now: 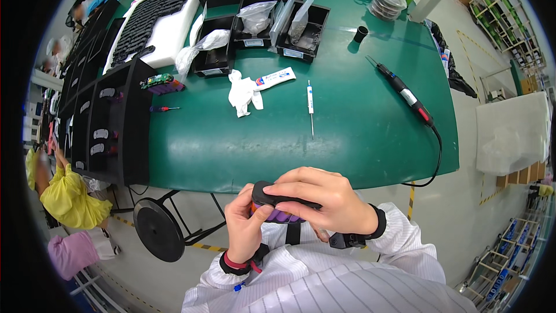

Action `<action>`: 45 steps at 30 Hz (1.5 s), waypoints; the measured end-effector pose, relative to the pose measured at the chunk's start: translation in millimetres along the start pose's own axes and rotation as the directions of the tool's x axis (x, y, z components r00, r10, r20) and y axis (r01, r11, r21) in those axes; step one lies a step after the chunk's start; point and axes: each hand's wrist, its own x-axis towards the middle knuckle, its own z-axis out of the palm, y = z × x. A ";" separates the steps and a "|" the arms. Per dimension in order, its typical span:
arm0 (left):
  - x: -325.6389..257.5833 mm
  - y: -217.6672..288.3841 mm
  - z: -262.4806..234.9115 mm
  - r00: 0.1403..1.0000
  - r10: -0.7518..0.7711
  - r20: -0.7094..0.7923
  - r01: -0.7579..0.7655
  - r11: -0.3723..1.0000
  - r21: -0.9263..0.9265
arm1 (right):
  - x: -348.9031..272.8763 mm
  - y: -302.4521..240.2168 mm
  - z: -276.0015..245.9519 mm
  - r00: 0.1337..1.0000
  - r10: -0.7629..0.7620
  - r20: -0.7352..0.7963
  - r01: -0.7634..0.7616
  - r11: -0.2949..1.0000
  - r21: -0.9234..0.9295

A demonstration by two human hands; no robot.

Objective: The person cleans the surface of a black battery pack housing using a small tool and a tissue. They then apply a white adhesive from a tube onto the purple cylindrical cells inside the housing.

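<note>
Close to my body, just off the table's near edge, I hold a pack of purple cells (pixel 284 217) with a black plastic cover (pixel 265 193) over its top. My left hand (pixel 243 220) is wrapped round the left end, its thumb against the purple side. Lying across the cover from the right, my right hand (pixel 324 197) presses it with the fingers. The underside of the pack is hidden by my hands. Beyond them on the green table are a white slim screwdriver (pixel 310 104) and a corded electric screwdriver (pixel 405 94).
A white tube (pixel 277 78) touches crumpled white tissue (pixel 240 94). At left, a purple pack with a green circuit board (pixel 162 84) sits above a small screwdriver (pixel 164 109), beside a black compartment rack (pixel 136 133). Black bins (pixel 301 49) stand behind. A stool (pixel 159 229) is below left.
</note>
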 end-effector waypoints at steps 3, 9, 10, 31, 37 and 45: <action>2.1 -1.9 -3.6 1.000 0.021 0.019 -0.022 0.999 0.028 | -0.8 0.5 -2.7 1.000 -0.003 -0.009 0.004 1.000 0.005; 3.4 -6.4 -15.1 0.997 -0.020 0.079 0.030 0.991 -0.127 | 10.0 1.3 -22.5 0.985 0.158 0.073 -0.167 0.976 0.140; 7.0 -4.5 -16.4 0.990 -0.068 0.125 0.094 0.973 -0.212 | 13.7 7.3 -29.0 0.991 0.031 0.127 -0.044 0.994 0.104; 19.6 33.8 -17.1 0.979 0.064 0.192 -0.116 0.953 0.279 | 9.4 8.7 -13.5 0.998 0.035 0.049 -0.031 0.995 -0.094; 6.8 33.6 0.7 0.950 0.269 0.160 -0.310 0.733 0.605 | 2.6 4.5 -7.8 0.993 0.111 0.029 -0.108 0.991 -0.078; 3.1 27.9 7.1 0.931 0.328 0.157 -0.355 0.721 0.595 | 0.8 2.5 -2.1 0.999 0.024 0.036 -0.019 0.993 -0.118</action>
